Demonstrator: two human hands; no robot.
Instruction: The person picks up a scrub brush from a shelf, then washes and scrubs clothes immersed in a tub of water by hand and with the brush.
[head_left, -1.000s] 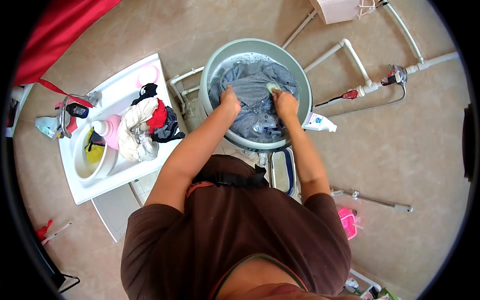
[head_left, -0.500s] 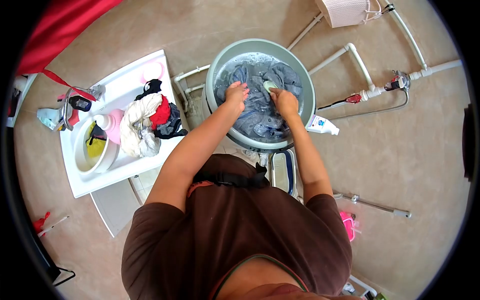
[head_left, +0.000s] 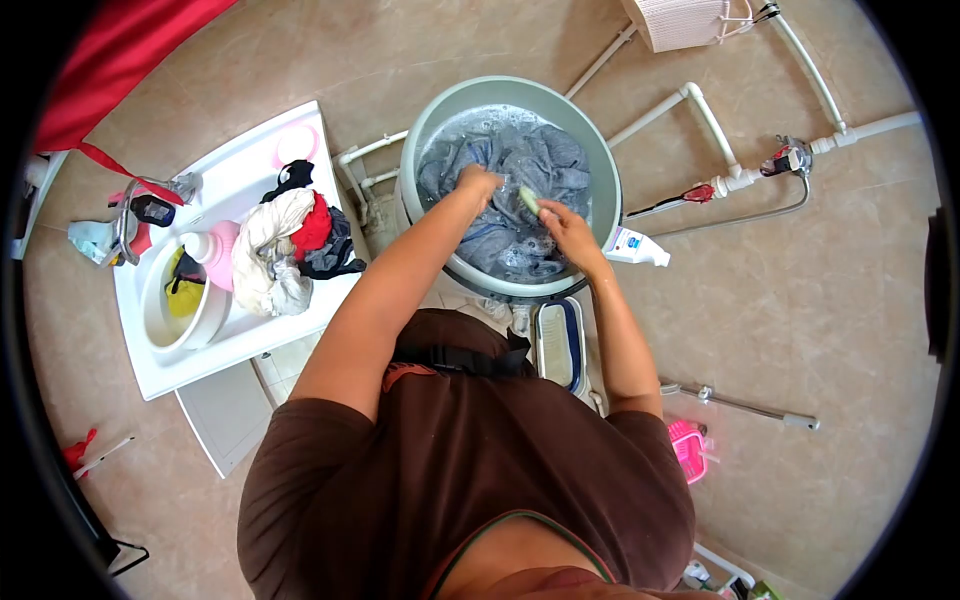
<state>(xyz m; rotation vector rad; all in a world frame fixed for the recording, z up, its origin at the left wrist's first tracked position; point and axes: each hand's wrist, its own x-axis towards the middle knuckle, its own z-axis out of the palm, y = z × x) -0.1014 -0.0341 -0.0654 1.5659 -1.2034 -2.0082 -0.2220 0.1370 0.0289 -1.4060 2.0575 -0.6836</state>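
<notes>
A round grey-green tub [head_left: 611,175] holds soapy water and soaked grey-blue cloth [head_left: 548,160]. Over the left part of the cloth, my left hand [head_left: 479,184] has its fingers closed on the fabric, the fingertips partly hidden. My right hand [head_left: 568,232] is at the tub's right side, pinching a pale green bar [head_left: 529,200] that looks like soap. The bar points up and left above the wet cloth. Against the tub's lower right outside leans a white bottle [head_left: 636,247].
To the left, a white sink [head_left: 150,375] holds a pink bottle [head_left: 222,255], a white bowl [head_left: 205,320] and piled clothes [head_left: 270,250]. White pipes [head_left: 710,125] run along the wall at right. A long blue-rimmed container [head_left: 560,345] stands below the tub.
My left hand has gone from spread fingers to closed on the cloth. My right hand has drawn down toward me with the green bar, and the cloth's folds have shifted.
</notes>
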